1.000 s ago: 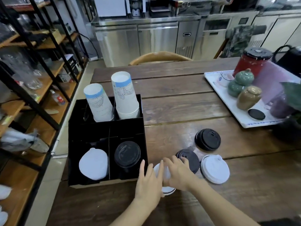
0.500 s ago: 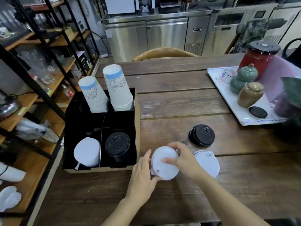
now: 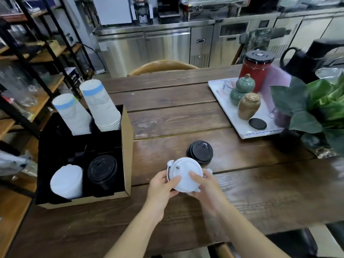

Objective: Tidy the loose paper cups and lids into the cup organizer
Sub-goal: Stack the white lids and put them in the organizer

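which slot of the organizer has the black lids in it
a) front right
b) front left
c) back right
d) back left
a: the black lids sit in the front right slot of the organizer, beside the white lids in the front left; paper cups fill the back.

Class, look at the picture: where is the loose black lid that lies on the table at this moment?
In the head view, the loose black lid lies on the wooden table, right of the cup organizer and just beyond the white lid held in both hands.
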Demonstrator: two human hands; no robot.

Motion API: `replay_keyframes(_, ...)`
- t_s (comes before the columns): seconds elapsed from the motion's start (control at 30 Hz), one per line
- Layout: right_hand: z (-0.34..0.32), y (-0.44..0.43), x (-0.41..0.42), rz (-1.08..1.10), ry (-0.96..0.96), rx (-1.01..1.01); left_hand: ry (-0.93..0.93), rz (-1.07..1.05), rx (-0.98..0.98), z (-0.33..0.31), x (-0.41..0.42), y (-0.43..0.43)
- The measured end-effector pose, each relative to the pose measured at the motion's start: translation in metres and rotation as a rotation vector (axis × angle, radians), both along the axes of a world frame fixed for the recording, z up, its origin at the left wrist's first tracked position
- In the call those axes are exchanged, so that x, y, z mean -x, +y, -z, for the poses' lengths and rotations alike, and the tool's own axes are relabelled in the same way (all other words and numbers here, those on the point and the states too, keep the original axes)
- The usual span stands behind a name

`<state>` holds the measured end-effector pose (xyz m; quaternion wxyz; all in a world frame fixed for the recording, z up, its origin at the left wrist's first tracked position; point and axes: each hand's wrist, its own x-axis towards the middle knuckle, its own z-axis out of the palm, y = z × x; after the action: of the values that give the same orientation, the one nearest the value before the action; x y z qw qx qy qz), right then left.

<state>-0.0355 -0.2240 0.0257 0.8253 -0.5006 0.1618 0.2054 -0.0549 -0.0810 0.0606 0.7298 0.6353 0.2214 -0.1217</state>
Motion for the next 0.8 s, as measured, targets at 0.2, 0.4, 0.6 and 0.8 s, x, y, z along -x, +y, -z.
replay_keyframes(0.2, -0.011, -0.035, -0.002, -0.023, -0.056, 0.279, -0.016, 0.033, -0.065, -0.013, -0.022, -0.013)
replay_keyframes(0.4, -0.030, -0.053, -0.012, -0.050, -0.169, 0.354, -0.143, 0.121, -0.231, -0.031, -0.051, -0.031)
replay_keyframes(0.6, -0.025, -0.062, -0.005, -0.188, -0.097, 0.551, -0.092, 0.137, -0.303, -0.012, -0.062, -0.040)
replay_keyframes(0.8, 0.001, -0.062, 0.007, -0.291, 0.055, 0.624, -0.024, 0.278, -0.351, 0.022, -0.058, -0.046)
